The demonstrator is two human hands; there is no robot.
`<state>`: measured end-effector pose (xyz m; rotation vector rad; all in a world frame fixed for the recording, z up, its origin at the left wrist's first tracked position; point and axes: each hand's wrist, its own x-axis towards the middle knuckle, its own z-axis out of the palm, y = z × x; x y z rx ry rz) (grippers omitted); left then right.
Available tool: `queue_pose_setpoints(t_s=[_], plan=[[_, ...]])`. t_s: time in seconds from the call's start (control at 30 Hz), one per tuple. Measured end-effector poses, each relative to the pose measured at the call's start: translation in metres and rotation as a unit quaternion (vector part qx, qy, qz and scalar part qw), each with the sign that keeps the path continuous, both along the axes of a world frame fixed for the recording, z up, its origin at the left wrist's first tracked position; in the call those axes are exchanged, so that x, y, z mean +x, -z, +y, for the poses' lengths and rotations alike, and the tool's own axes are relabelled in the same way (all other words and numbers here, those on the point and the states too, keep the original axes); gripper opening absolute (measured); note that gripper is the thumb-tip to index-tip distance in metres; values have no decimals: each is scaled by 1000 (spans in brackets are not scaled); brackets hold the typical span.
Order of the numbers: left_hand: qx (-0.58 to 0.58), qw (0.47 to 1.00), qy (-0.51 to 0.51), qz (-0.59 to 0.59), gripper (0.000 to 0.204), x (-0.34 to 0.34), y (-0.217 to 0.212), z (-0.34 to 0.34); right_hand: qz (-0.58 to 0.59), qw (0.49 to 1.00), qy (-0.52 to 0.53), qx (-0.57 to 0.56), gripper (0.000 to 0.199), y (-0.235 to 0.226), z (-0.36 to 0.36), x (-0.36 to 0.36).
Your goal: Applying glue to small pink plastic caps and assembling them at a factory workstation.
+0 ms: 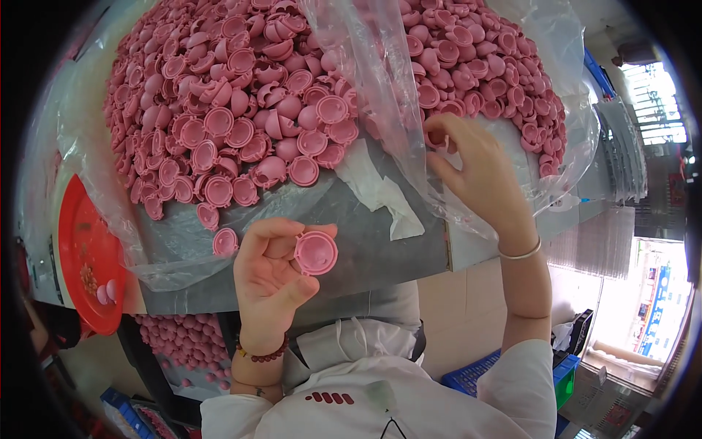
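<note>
In front of me, my left hand (274, 267) is closed on a pink plastic half-shell (316, 254), pinched at its rim, with the hollow side showing. My right hand (472, 161) reaches to the near edge of the right-hand pile (486, 55). Its fingers curl round another pink half-shell (436, 137), partly hidden by them. A bigger pile of the same half-shells (212, 95) covers the left and middle of the table. One loose half-shell (225, 242) lies just beyond my left hand, near the table's front edge.
Clear plastic sheeting (380, 88) runs between and under the piles. White paper (380, 194) lies on the grey table (344, 212). A red tray (84, 256) at the left holds small pink balls. Below the table sits a bin of pink balls (183, 340); a blue crate (468, 377) is lower right.
</note>
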<state>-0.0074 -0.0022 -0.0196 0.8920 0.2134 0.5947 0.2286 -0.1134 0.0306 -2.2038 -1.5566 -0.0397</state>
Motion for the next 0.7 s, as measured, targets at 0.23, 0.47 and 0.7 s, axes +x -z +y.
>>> queue_pose_setpoints(t_s=[0.23,0.47,0.7], plan=[[22,997,-66,45,56,3,-5,-4,262,956,60,120,31,-11,-15,-45],[-4,997,-55,49,58,2,-2,-1,255,959,-99,71,37,21,-9,-113],[-2,999,-12,-39,49,0,4,3,185,980,-56,40,33,17,-14,-111]])
